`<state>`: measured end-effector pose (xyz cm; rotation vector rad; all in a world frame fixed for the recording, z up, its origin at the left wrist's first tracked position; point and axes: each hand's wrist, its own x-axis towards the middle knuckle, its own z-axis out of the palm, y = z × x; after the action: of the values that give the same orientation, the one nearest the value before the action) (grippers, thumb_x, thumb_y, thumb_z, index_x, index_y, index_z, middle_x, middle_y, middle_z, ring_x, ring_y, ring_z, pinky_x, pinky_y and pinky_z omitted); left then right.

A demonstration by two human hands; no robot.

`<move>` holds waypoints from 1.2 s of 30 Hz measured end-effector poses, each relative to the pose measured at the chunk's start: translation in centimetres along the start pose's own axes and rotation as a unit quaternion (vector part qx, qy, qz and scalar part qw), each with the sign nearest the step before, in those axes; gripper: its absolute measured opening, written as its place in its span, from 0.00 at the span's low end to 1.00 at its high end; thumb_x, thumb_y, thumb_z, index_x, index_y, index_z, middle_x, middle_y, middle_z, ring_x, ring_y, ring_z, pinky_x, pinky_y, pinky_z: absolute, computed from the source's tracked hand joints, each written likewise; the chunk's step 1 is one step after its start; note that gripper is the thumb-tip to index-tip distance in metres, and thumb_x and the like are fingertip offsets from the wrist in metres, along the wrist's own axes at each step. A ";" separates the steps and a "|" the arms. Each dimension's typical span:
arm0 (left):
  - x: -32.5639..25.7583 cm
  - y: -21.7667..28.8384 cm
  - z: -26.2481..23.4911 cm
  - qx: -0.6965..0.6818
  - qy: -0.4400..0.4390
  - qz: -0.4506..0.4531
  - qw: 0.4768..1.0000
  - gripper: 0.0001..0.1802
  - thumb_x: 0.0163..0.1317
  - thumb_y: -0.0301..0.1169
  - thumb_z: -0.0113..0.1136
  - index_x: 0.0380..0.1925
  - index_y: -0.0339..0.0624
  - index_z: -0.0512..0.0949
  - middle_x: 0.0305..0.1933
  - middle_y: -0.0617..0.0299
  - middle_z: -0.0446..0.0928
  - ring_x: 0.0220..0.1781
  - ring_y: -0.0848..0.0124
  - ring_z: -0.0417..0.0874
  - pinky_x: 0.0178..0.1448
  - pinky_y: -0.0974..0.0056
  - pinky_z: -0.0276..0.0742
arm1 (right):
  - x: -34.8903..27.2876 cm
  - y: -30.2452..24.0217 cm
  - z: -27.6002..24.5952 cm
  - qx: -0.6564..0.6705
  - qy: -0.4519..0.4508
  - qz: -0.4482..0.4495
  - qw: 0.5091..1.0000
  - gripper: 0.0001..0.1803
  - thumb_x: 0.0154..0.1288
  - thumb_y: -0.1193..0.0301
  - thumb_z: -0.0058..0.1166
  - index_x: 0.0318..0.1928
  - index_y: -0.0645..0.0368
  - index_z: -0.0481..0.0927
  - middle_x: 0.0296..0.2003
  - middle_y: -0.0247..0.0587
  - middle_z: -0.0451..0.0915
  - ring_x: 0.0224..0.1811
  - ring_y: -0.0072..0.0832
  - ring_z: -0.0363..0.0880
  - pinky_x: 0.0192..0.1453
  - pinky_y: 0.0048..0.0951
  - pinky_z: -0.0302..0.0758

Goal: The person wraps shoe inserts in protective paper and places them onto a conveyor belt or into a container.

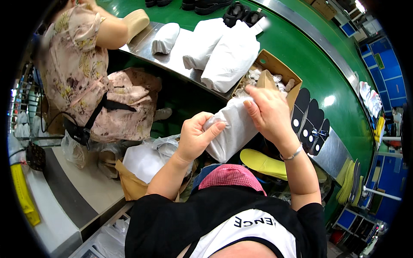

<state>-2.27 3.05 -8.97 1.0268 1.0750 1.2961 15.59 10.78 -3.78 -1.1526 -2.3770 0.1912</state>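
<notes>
In front of me, just above my lap, I hold a white wrapped bundle (pixel 235 129) between both hands. It looks like soft paper or a thin bag around something long; what is inside is hidden. My left hand (pixel 195 136) grips its left side, thumb on top. Across the bundle's upper right end lie the fingers and thumb of my right hand (pixel 270 111), closed on it. Just beyond that hand stands an open cardboard box (pixel 282 64) with crumpled paper and a tan pointed piece (pixel 266 81). Several similar white wrapped bundles (pixel 232 53) rest on the metal bench farther off.
Black insoles (pixel 309 122) are stacked right of the box, and yellow insoles (pixel 263 164) lie below my right forearm. A co-worker in a floral top (pixel 79 56) sits at the left. The metal bench (pixel 183 71) crosses ahead, beside a green surface (pixel 297 47). Plastic-wrapped items (pixel 146 159) sit by my left arm.
</notes>
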 end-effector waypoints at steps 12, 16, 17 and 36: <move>3.9 0.2 0.8 -0.188 0.066 -0.126 0.972 0.12 0.62 0.32 0.47 0.35 0.33 0.74 0.31 0.64 0.76 0.31 0.79 0.75 0.37 0.75 0.71 | 2.7 4.8 -0.3 0.278 -0.037 0.133 0.951 0.23 0.64 0.55 0.41 0.44 0.63 0.72 0.40 0.44 0.76 0.44 0.31 0.73 0.48 0.28 0.68; 5.9 -0.4 0.1 -0.393 0.074 -0.187 0.897 0.18 0.64 0.36 0.40 0.44 0.30 0.69 0.43 0.53 0.74 0.43 0.68 0.77 0.49 0.66 0.72 | 4.3 7.4 -3.7 0.453 0.138 0.362 0.803 0.21 0.65 0.58 0.40 0.51 0.60 0.68 0.45 0.39 0.72 0.48 0.25 0.69 0.54 0.29 0.66; 6.2 -0.9 0.1 -0.425 0.070 -0.195 0.881 0.20 0.65 0.36 0.38 0.46 0.30 0.67 0.46 0.52 0.73 0.46 0.66 0.76 0.52 0.64 0.70 | 3.3 8.5 -3.5 0.505 0.119 0.393 0.759 0.21 0.65 0.57 0.40 0.50 0.60 0.68 0.44 0.39 0.72 0.47 0.26 0.70 0.50 0.30 0.68; 1.4 -3.4 2.1 -0.399 0.056 -0.150 0.903 0.16 0.65 0.35 0.38 0.43 0.33 0.69 0.42 0.54 0.74 0.43 0.68 0.77 0.49 0.65 0.72 | -0.7 6.5 3.0 0.423 0.139 0.337 0.830 0.25 0.62 0.52 0.44 0.23 0.64 0.72 0.19 0.27 0.67 0.24 0.15 0.62 0.30 0.18 0.63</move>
<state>0.46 4.44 -11.89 0.1619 0.6345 1.3610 19.09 14.58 -8.76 -1.3439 -1.2596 1.0970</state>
